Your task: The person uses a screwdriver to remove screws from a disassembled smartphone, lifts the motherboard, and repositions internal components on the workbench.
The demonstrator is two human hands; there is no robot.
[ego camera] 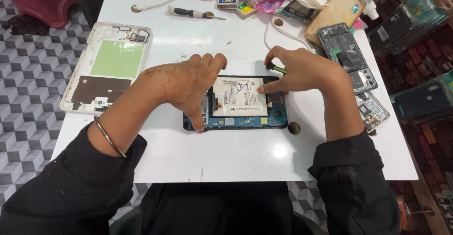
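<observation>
Your left hand (188, 86) lies over the left end of the opened tablet (236, 104) in the middle of the white table (222, 155), fingers spread and thumb hooked down at the near-left corner, which looks like a way of pinning the body flat. Your right hand (304, 70) comes in from the right, fingers pinching a small green-tipped screwdriver (275, 67) at the far-right corner, with one fingertip resting on the white battery (238, 97) as a steadying point. That battery fills most of the body, a pale rectangle with dark printed symbols and a blue circuit board along the near edge. The back cover (107, 67) lies off to the left, inside up, showing a green patch and a dark brown one. Far right there's another opened phone (347, 51), and a second screwdriver (194, 13) lies at the far edge beside two small boxes (236, 5).
</observation>
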